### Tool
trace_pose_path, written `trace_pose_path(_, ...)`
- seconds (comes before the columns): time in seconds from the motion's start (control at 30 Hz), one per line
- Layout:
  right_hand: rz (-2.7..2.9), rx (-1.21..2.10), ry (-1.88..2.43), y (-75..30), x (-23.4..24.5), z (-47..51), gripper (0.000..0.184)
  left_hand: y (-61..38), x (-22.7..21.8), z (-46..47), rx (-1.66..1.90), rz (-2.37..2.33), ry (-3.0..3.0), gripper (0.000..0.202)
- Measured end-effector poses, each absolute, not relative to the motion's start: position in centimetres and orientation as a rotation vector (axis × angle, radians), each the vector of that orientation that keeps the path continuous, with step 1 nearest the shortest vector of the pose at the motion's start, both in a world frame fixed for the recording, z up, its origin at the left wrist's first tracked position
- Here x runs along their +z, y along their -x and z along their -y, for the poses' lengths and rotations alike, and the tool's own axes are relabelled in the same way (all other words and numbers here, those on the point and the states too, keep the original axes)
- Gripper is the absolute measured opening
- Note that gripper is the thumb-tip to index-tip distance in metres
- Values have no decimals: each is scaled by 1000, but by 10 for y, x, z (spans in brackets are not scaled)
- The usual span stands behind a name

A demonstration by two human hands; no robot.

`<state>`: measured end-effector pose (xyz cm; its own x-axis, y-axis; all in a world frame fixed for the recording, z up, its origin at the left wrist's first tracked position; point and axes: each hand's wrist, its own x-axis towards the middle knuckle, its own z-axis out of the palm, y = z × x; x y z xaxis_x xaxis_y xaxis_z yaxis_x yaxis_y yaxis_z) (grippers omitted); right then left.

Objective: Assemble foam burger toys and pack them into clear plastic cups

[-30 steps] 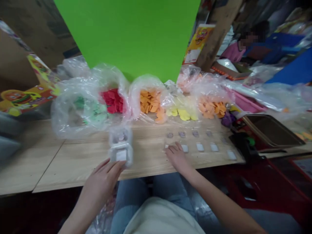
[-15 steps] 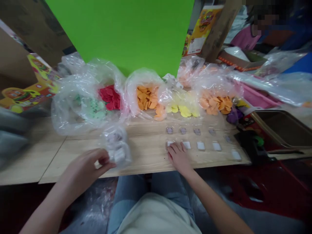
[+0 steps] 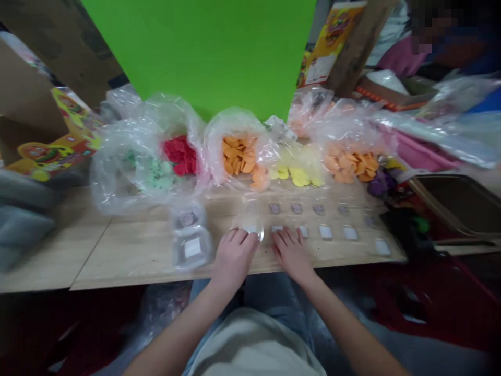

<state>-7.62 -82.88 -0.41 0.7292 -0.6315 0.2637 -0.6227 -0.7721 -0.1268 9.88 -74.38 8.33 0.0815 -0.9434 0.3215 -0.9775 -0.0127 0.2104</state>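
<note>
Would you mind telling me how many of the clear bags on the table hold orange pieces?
2. One orange bag sits centre, right of the red pieces; a second orange bag lies right of the yellow pieces. A paler bag behind may hold more.

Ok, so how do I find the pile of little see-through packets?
Look below the big green board for the clear bag of pale green pieces. Just in front of it on the wooden table, left of the left hand, sits the pile. It is stacked, while the other packets lie singly in a row.
</note>
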Motion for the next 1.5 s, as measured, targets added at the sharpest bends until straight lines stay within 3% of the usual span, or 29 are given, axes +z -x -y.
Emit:
trace_pose_path(0.1,-1227,-584,2897,117,-1,841,37,-85,35,764,38,2004,-2012,14)
trace_pose_path(0.2,-1804,-783,2734,187,-2,865,37,-81,14,770,-1,2063,-1981,42)
trace_pose_path(0.3,-2149,-642,2612,246,-5,888,37,-76,11,775,32,2112,-1964,59)
trace_pose_path(0.47,-2165,-292,2532,273,-18,907,34,-71,8,786,58,2185,-1973,31)
trace_pose_path(0.7,-2127,-489,2581,260,-15,914,35,-75,11,781,37,2178,-1976,17)
trace_pose_path(0.8,-1825,-570,2817,233,-4,902,38,-69,15,785,23,2277,-1888,15)
trace_pose_path(0.93,-1182,-392,3040,181,3,880,42,-56,16,795,-29,2372,-1823,14)
trace_pose_path(1.1,-1261,-412,2953,155,5,871,30,-56,41,764,-59,2261,-1722,28)
trace_pose_path(1.23,-1218,-692,2808,131,21,857,27,-101,70,695,196,1796,-1733,43)
trace_pose_path(1.33,-786,-804,2735,70,43,828,29,-148,78,648,310,1402,-1949,59)
trace_pose_path(1.43,-289,-664,2725,-11,64,786,39,-182,66,622,10,1136,-2056,81)
trace_pose_path(1.5,-267,-578,2684,-57,70,764,45,-193,49,617,-272,966,-1958,87)
